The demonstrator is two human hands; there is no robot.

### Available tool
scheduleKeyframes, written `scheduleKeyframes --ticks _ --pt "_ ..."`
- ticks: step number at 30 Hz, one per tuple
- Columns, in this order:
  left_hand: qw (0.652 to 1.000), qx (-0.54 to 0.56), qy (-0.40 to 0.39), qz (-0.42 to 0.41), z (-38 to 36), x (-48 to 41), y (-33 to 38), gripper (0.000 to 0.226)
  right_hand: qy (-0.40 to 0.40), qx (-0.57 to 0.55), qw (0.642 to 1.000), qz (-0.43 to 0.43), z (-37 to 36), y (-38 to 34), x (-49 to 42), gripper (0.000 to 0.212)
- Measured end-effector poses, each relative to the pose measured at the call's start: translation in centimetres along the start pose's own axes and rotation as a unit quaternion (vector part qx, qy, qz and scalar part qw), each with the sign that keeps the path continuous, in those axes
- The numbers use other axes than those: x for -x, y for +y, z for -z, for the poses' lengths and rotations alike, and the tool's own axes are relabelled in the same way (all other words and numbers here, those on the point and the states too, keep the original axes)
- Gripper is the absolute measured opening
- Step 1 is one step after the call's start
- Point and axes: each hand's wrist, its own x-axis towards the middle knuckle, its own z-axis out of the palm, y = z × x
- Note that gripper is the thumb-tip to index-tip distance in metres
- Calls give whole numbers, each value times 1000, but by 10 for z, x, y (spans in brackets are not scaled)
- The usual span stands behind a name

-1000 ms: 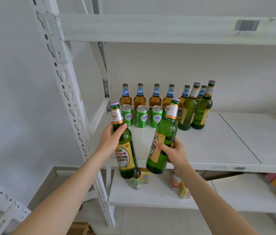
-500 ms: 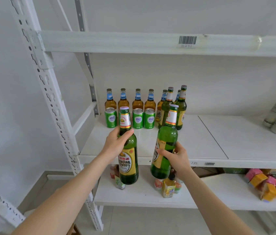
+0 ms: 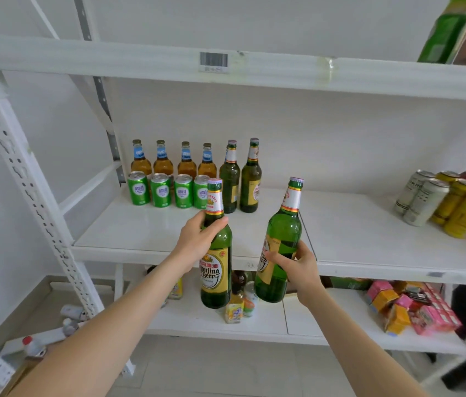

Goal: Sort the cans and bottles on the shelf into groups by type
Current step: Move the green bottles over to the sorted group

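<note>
You have bright, soft, even light over the whole white rack, so shadows stay faint. Under the beam carrying the barcode label (image 3: 213, 62), the back wall turns slightly grey, and directly below the label the green cans (image 3: 170, 191) cast only pale shadows. Below and right of the label, the green beer bottle (image 3: 283, 239) glows translucent, with small pale highlights on its shoulder. The centre is sharp enough for you to read the print. The wide lens bows the perforated upright (image 3: 25, 179) far left of the label. Far right of it, the silver and yellow cans (image 3: 438, 200) look stretched and soft, and the green pack (image 3: 449, 27) above them is smeared.
</note>
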Motion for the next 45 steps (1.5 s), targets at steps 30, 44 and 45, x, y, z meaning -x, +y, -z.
scheduleKeyframes --ticks 30,44,45 --pt "999 12 -42 -11 -375 -140 91 19 4 -11 1000 -14 347 8 -194 41" --pt "999 13 -31 -17 -471 -222 101 24 6 -29 1000 1 408 16 -313 48" --pt "999 10 -34 -20 -473 -230 101 24 10 -36 999 3 408 16 -322 48"
